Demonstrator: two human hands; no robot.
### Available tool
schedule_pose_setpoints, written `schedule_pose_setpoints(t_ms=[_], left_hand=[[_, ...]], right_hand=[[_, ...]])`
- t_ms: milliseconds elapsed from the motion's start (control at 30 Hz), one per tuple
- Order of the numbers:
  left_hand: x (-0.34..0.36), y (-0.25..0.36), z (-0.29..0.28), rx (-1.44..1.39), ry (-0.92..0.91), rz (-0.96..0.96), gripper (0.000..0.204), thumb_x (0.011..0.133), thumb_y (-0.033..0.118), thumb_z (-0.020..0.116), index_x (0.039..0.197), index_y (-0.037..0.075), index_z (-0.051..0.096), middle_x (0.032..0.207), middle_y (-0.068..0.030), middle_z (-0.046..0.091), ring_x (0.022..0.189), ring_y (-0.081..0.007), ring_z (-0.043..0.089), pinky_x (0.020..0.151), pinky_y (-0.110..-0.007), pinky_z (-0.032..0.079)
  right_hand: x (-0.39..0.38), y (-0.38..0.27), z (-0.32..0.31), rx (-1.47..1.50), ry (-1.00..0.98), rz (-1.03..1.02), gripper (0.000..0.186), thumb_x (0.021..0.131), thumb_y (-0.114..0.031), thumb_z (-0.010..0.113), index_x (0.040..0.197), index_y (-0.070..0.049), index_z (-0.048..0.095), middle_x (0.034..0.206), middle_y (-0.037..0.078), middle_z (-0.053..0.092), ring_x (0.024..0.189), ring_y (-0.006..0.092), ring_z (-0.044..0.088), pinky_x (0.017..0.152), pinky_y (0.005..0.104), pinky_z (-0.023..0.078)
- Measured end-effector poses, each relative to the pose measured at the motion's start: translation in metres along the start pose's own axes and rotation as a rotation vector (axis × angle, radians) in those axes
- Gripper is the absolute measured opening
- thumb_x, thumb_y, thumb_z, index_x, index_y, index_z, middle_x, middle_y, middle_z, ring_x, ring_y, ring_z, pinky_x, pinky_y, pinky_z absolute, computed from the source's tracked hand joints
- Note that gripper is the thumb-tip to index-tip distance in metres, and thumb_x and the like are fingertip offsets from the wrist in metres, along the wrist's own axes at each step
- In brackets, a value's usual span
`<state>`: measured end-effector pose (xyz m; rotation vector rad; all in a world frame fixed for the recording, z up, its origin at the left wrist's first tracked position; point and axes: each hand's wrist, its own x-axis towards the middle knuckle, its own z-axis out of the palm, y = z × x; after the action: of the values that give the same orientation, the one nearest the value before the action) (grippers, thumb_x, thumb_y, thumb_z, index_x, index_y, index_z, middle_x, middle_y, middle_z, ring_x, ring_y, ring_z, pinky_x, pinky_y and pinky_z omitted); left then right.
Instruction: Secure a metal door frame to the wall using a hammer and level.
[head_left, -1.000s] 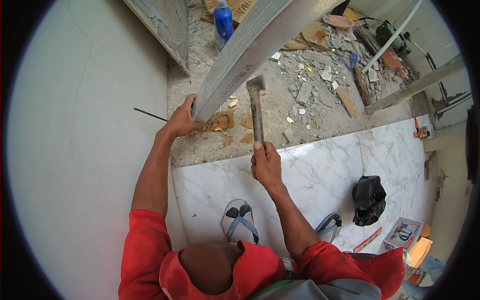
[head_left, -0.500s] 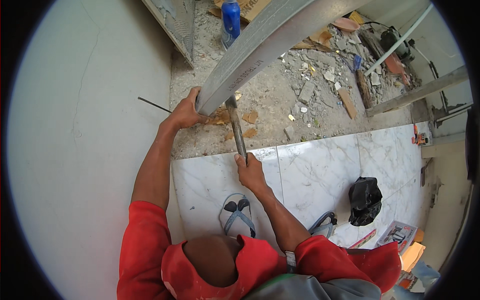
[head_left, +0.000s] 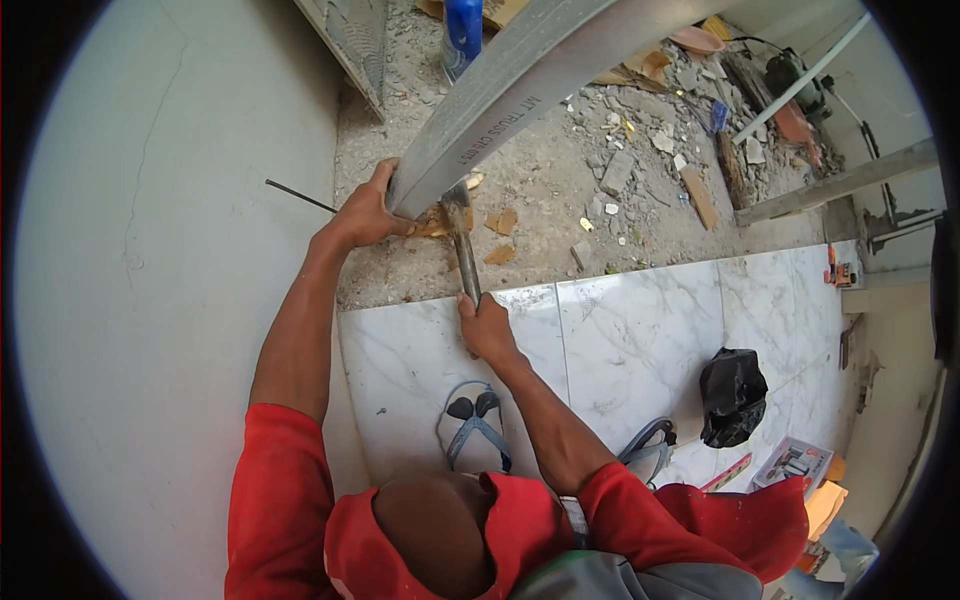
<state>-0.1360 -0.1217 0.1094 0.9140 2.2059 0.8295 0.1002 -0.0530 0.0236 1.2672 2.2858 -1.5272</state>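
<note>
My left hand (head_left: 362,212) grips the lower left end of a long silver metal channel (head_left: 480,110), which slants up toward the upper right and carries dark printing. A little to the right, my right hand (head_left: 487,328) is closed round the handle of a hammer-like metal tool (head_left: 466,250). Its far end lies close against the channel's underside and is partly hidden, so its exact kind does not show. Beneath both hands, torn brown scraps (head_left: 502,222) lie on rough concrete. A thin dark rod (head_left: 300,196) sticks out beside my left wrist.
A pale wall (head_left: 180,300) stands close on my left. White marbled tiles (head_left: 640,330) meet rough rubble-strewn concrete (head_left: 560,180). On the tiles are a black plastic bag (head_left: 733,397) and flip-flops (head_left: 476,428). A blue bottle (head_left: 462,38) stands behind the channel; a wooden beam (head_left: 840,185) crosses at right.
My right hand and the tool have shifted slightly left and away from me. My left hand keeps its grip on the channel's end. The whole view has moved a little.
</note>
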Motion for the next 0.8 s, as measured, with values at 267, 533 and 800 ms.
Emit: schedule_pose_setpoints(t_ms=[267,533,800], left_hand=[[-0.003,0.008,-0.003,0.025,-0.004,-0.068,0.095,0.062,0.006,0.08,0.14,0.012,0.027,0.129,-0.0178,0.053,0.12,-0.0308,0.05,0.101,-0.038,0.038],[-0.001,-0.001,-0.002,0.043,0.049,0.004,0.095,0.06,0.009,0.08,0.139,0.008,0.027,0.118,-0.0251,0.058,0.112,-0.0362,0.056,0.096,-0.038,0.042],[-0.001,-0.006,-0.002,0.013,0.048,0.02,0.095,0.061,0.008,0.079,0.14,0.009,0.026,0.119,-0.0223,0.058,0.113,-0.0352,0.055,0.096,-0.038,0.042]], right_hand=[[-0.025,-0.05,-0.107,0.608,0.243,-0.08,0.037,0.097,-0.036,0.049,0.08,-0.004,0.046,0.055,0.003,0.046,0.039,0.0096,0.043,0.035,0.0277,0.034],[-0.03,-0.12,-0.12,1.008,0.908,-1.245,0.042,0.098,-0.043,0.043,0.088,-0.003,0.043,0.06,0.004,0.044,0.049,0.0151,0.044,0.048,0.0298,0.046],[-0.006,-0.013,-0.05,0.231,0.043,0.087,0.047,0.094,-0.04,0.05,0.085,0.006,0.055,0.067,0.023,0.061,0.057,0.0341,0.062,0.055,0.0429,0.049]])
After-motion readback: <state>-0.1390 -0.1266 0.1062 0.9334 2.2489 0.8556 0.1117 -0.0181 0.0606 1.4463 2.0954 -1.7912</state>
